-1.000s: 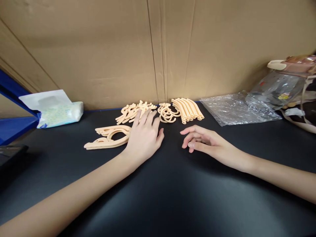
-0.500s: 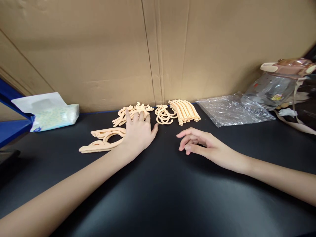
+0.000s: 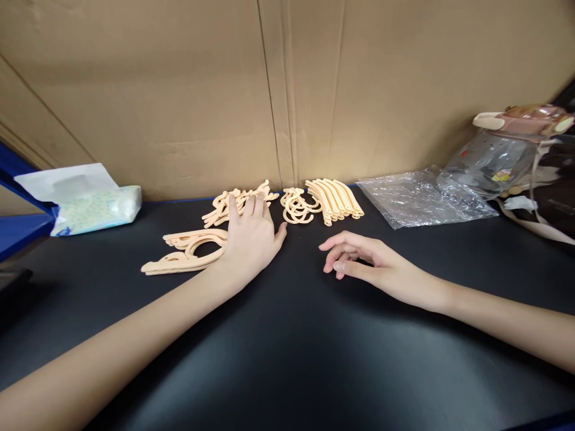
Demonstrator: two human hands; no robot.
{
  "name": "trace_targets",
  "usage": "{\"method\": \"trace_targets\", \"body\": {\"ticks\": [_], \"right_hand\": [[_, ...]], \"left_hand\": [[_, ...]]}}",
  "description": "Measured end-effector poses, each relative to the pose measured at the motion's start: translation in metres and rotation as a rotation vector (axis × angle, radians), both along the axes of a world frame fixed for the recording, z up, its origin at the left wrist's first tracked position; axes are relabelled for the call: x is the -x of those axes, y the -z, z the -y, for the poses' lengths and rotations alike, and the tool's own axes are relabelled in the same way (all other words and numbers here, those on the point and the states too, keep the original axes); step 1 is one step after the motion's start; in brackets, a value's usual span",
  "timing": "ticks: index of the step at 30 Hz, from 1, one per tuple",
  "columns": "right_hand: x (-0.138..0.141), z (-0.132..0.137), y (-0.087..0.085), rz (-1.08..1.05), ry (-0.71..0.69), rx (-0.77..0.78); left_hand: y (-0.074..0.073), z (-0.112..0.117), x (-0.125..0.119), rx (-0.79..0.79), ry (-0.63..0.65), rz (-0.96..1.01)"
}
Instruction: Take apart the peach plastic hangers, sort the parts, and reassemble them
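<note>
My left hand (image 3: pixel 251 239) reaches over a loose pile of small beige plastic hanger parts (image 3: pixel 218 209). Its fingers are stretched onto the pile and the thumb is held apart; the fingertips partly hide what they touch. Beside its wrist lie larger beige folding hangers (image 3: pixel 166 264), partly covered by the hand. Right of the pile are beige hanger hooks (image 3: pixel 296 209) in a heap, then a row of curved beige hanger arms (image 3: pixel 336 200). My right hand (image 3: pixel 359 257) hovers over the black table, loosely curled with fingers apart and nothing in it.
A tissue pack (image 3: pixel 96 206) with one sheet pulled up lies at the left. On the right are a clear plastic bag (image 3: pixel 404 200) and a big transparent bottle (image 3: pixel 494 158) with a strap. A cardboard wall (image 3: pixel 179 108) closes off the back of the black table (image 3: pixel 287 359).
My left hand's fingers have shifted slightly on the pile, and one small part there now sticks up by the fingertips. The right hand keeps its pose. The view has tilted a little.
</note>
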State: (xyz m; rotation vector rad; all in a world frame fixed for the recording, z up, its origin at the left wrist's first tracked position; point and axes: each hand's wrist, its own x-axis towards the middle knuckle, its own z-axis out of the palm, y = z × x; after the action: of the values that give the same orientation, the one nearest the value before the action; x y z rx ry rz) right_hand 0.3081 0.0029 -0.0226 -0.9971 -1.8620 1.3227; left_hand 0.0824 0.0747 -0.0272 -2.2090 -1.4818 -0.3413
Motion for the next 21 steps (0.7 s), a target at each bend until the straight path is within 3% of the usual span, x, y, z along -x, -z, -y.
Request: {"method": "trace_targets", "body": {"ticks": [4,7,11,15,17,21], "right_hand": [[0.001,0.001,-0.001,0.005,0.011,0.005],[0.001,0.001,0.000,-0.021,0.047,0.017],[0.002,0.001,0.002,-0.103,0.132,0.022],[0.003,0.001,0.000,-0.147,0.164,0.019],[0.003,0.001,-0.001,-0.105,0.131,0.034],[0.002,0.003,-0.004,0.021,0.050,0.047]], "left_hand": [[-0.003,0.018,0.002,-0.055,0.057,-0.013],[-0.005,0.043,0.015,-0.110,0.182,-0.014],[-0.010,0.070,0.036,-0.108,0.486,0.086],[-0.014,0.077,0.040,-0.126,0.780,0.113],[-0.015,0.076,0.037,-0.158,0.841,0.086],[-0.016,0.075,0.034,-0.194,0.831,0.053]]}}
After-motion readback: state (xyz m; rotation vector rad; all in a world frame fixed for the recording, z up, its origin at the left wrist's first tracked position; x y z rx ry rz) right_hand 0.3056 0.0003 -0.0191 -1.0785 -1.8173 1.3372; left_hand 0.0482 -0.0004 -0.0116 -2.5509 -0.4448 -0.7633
